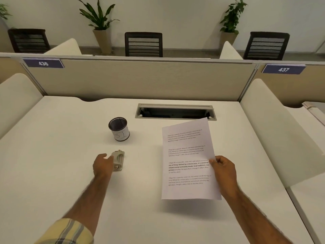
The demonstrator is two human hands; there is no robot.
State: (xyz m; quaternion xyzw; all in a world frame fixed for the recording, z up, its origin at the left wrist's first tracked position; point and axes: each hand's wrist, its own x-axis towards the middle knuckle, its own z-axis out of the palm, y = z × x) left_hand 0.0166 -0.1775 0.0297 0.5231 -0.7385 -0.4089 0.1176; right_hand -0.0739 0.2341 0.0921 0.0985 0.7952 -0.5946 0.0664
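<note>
A printed white sheet of paper is lifted off the white desk, and my right hand pinches its right edge between thumb and fingers. My left hand reaches onto a small beige stapler-like tool lying on the desk; its fingers touch the tool's left side, and I cannot tell whether they curl round it. A black mesh cup with a white label stands upright just behind the tool.
An open cable tray slot is set into the desk behind the paper. A beige partition with number tags closes the back. Cream side dividers flank the desk. Chairs and potted plants stand beyond.
</note>
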